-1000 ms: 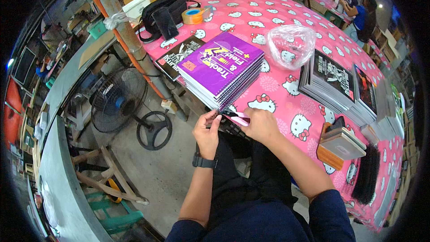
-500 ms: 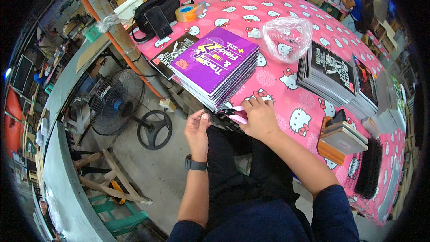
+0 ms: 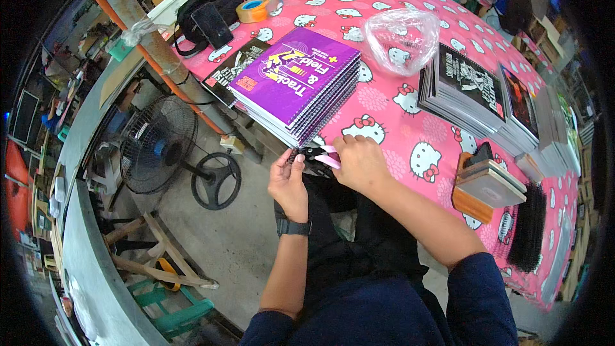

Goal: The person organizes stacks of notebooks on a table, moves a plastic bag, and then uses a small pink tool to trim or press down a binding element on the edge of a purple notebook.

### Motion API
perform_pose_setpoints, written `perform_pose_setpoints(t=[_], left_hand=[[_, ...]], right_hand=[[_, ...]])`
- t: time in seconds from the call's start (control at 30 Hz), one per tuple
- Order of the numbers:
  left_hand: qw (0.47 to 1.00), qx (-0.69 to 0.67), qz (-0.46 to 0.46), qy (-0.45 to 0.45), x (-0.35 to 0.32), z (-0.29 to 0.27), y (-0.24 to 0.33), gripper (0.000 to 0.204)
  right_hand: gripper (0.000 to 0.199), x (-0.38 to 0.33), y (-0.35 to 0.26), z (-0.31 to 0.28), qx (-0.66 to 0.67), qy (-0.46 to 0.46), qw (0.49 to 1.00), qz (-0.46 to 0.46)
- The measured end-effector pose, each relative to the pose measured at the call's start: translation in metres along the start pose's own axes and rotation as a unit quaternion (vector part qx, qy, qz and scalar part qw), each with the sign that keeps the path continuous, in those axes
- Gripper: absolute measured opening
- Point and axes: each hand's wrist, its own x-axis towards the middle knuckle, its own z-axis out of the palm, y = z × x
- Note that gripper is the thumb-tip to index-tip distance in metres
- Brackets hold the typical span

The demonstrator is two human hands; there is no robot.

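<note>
My right hand [image 3: 360, 165] is closed around the pink handles of a pair of small black-headed pliers [image 3: 328, 159]. Their jaws point left, to the near corner of a stack of spiral notebooks [image 3: 298, 80] with a purple cover on top. At that corner, my left hand [image 3: 289, 186] has thumb and fingers pinched on the end of a black spiral coil [image 3: 295, 153], right by the jaws. Whether the jaws touch the coil is hard to make out. The stack lies at the table's near edge, coils on its right side.
On the pink patterned table [image 3: 391, 134] lie a crumpled plastic bag [image 3: 403, 41], black-covered notebooks [image 3: 467, 86], a wooden holder [image 3: 471, 192], black coils [image 3: 528, 230], tape [image 3: 253, 10] and a black bag [image 3: 214, 13]. A post [image 3: 157, 45] and fan [image 3: 160, 144] stand left. People are far right.
My left hand has come up and right toward the pliers, and my right hand has shifted slightly left, so they are closer together. The whole view has shifted slightly.
</note>
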Motion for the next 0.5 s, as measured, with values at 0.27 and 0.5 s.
perform_pose_setpoints(t=[0.27,0.5], left_hand=[[0.999,-0.031,0.019,-0.002,0.004,-0.006,-0.008,0.022],[0.999,-0.053,0.004,0.0,0.004,-0.005,-0.004,0.022]], right_hand=[[0.031,0.003,-0.001,-0.014,-0.001,0.007,1.0,-0.012],[0.035,0.0,-0.005,-0.012,-0.039,-0.01,0.999,0.003]])
